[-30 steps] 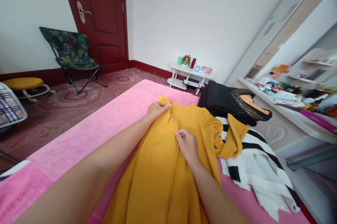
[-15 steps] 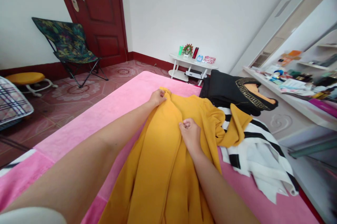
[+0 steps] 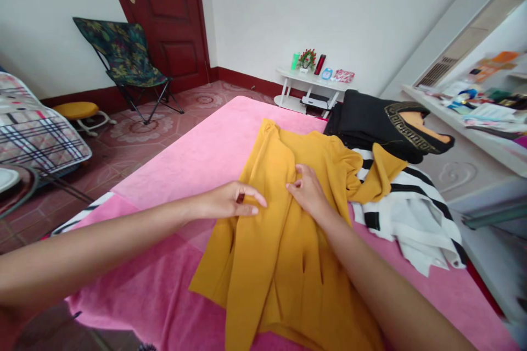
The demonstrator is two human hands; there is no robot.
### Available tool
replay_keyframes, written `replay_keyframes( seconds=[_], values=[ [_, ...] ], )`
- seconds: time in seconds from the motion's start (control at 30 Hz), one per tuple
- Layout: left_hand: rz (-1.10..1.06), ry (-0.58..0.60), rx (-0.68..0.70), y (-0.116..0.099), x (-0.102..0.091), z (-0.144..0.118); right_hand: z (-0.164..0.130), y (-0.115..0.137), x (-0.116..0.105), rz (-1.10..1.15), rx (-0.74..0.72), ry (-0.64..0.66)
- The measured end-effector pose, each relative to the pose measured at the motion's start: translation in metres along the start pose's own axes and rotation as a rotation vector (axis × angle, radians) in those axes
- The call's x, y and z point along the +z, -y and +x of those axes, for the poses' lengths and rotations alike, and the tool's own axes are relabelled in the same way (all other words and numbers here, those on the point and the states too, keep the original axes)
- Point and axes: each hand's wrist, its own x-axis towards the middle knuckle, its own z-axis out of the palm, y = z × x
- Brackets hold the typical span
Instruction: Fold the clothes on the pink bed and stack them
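A mustard-yellow long-sleeved top lies spread on the pink bedding, one sleeve laid lengthwise down its body. The other sleeve sticks out, bent, to the right. My left hand hovers at the left side of the laid sleeve, thumb and fingers apart and holding nothing. On the far side of that sleeve, my right hand pinches the fabric along its edge. A black-and-white striped garment lies partly under the outstretched sleeve. Behind it rests a folded black garment with gold trim.
Pink bedding covers the bed. A white side table with small items stands against the far wall. Left are a folding chair, a yellow stool and a plaid quilted cover. A cluttered shelf runs along the right.
My left hand has let go of the top's far shoulder end and come back toward me, opening. My right hand stays at the sleeve's edge. The view has shifted, showing the top's lower hem.
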Motion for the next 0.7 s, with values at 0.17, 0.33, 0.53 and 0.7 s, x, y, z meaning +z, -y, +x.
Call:
replay_keyframes(
  seconds=[0.17,0.33,0.53,0.7],
  values=[
    [-0.178,-0.04,-0.07,-0.014,0.018,-0.033,-0.057,0.042,-0.039,-0.128,-0.378,0.304],
    [-0.399,-0.055,-0.158,-0.026,0.029,-0.048,-0.097,0.056,-0.044,-0.032,-0.543,0.49],
    [-0.465,-0.147,-0.256,-0.041,0.036,-0.057,-0.099,0.047,-0.038,0.203,-0.476,0.253],
    [-0.364,-0.148,-0.175,-0.042,0.047,-0.065,-0.101,0.052,-0.045,0.291,-0.4,0.237]
  ],
)
